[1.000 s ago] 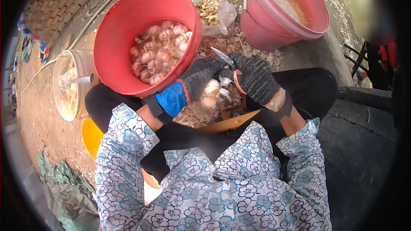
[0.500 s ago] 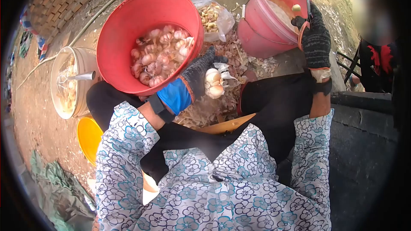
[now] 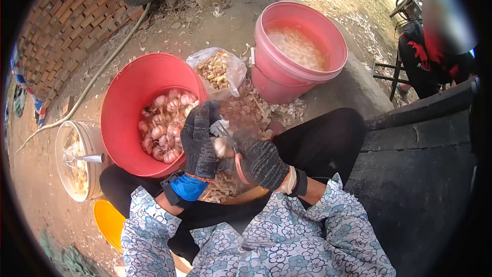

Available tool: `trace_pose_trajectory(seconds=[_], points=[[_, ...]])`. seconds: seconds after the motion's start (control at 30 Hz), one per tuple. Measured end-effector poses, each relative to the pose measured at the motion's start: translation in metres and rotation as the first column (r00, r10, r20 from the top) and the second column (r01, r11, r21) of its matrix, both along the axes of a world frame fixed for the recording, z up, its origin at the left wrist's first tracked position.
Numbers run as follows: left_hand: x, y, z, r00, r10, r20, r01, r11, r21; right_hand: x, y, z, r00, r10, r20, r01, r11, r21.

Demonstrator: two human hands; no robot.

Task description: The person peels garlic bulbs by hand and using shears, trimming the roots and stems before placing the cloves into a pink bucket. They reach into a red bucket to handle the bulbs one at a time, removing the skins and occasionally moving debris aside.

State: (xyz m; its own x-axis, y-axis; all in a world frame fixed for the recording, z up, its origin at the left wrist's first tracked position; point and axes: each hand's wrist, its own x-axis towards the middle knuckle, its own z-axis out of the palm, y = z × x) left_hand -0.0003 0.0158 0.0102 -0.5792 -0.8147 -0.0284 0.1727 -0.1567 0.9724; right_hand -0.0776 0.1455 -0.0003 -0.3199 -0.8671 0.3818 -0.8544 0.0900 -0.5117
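My left hand (image 3: 198, 141), in a dark knit glove with a blue band at the wrist, is closed around a partly peeled garlic bulb (image 3: 220, 148). Close against it, my right hand (image 3: 264, 165), also gloved, grips a pair of scissors (image 3: 240, 168) with orange handles. The scissor blades meet the top side of the bulb; the exact contact is hard to make out. Beside my left hand leans a red bucket (image 3: 120, 123) with many whole garlic bulbs (image 3: 165, 126) in it. Papery skins (image 3: 240, 106) lie under and behind the hands.
A pink bucket (image 3: 269, 79) of peeled cloves in liquid stands ahead. A clear bag of cloves (image 3: 215, 70) sits between the buckets. To the left are a white bucket (image 3: 95, 146) and a yellow container (image 3: 106, 225). Another person (image 3: 417, 61) sits at right, by a black surface (image 3: 415, 184).
My right hand has come back from the pink bucket to the bulb, bringing the scissors. A clove seen over that bucket is gone from the air. My view has shifted.
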Motion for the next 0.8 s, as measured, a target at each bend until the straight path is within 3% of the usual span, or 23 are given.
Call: trace_pose_trajectory(seconds=[0.07,0.1,0.2,0.27,0.3,0.33,0.4,0.47,0.6,0.67,0.7,0.8], points=[[0.000,-0.001,0.005,0.988,-0.006,0.152,0.058,0.940,-0.337,0.004,-0.004,-0.017,0.995,-0.001,0.096,0.008,0.998,-0.069],[0.000,0.001,0.007,0.996,-0.080,0.043,0.083,0.995,-0.063,0.001,-0.003,-0.021,0.997,-0.009,0.072,0.016,0.996,-0.092],[0.003,0.009,0.019,0.978,-0.169,0.126,0.195,0.952,-0.236,-0.003,-0.004,-0.020,0.998,-0.029,0.050,0.033,0.996,-0.087],[0.005,0.011,0.010,0.980,-0.163,0.114,0.185,0.956,-0.226,-0.006,-0.005,-0.029,0.930,0.037,0.367,-0.001,0.995,-0.097],[0.005,0.012,0.008,0.982,-0.152,0.114,0.173,0.965,-0.199,-0.009,-0.003,-0.049,0.834,0.076,0.546,-0.049,0.997,-0.064],[0.005,0.012,0.010,0.981,-0.158,0.110,0.178,0.962,-0.208,-0.010,-0.005,-0.043,0.838,0.074,0.541,-0.042,0.997,-0.071],[0.006,0.012,0.013,0.989,-0.144,0.023,0.139,0.979,0.146,-0.009,-0.004,-0.029,0.950,0.061,0.305,-0.060,0.998,-0.011],[0.004,0.010,-0.004,0.993,-0.099,0.057,0.093,0.990,0.103,-0.005,-0.004,-0.001,0.973,0.014,0.230,-0.025,0.999,0.041],[0.003,0.009,-0.017,1.000,-0.009,-0.026,0.016,0.963,0.269,-0.002,-0.001,0.010,0.993,0.022,0.114,-0.021,1.000,-0.004],[0.002,0.005,-0.019,0.991,-0.010,-0.132,0.041,0.971,0.236,0.001,-0.003,0.010,0.984,0.038,0.177,-0.019,0.994,-0.111],[-0.001,0.004,-0.022,0.989,0.046,-0.139,0.003,0.943,0.333,0.006,-0.004,-0.004,0.725,0.080,0.684,0.011,0.992,-0.129],[0.003,0.002,-0.017,0.997,-0.003,-0.084,0.035,0.924,0.381,0.007,-0.003,-0.030,0.803,0.098,0.587,-0.055,0.994,-0.090]])
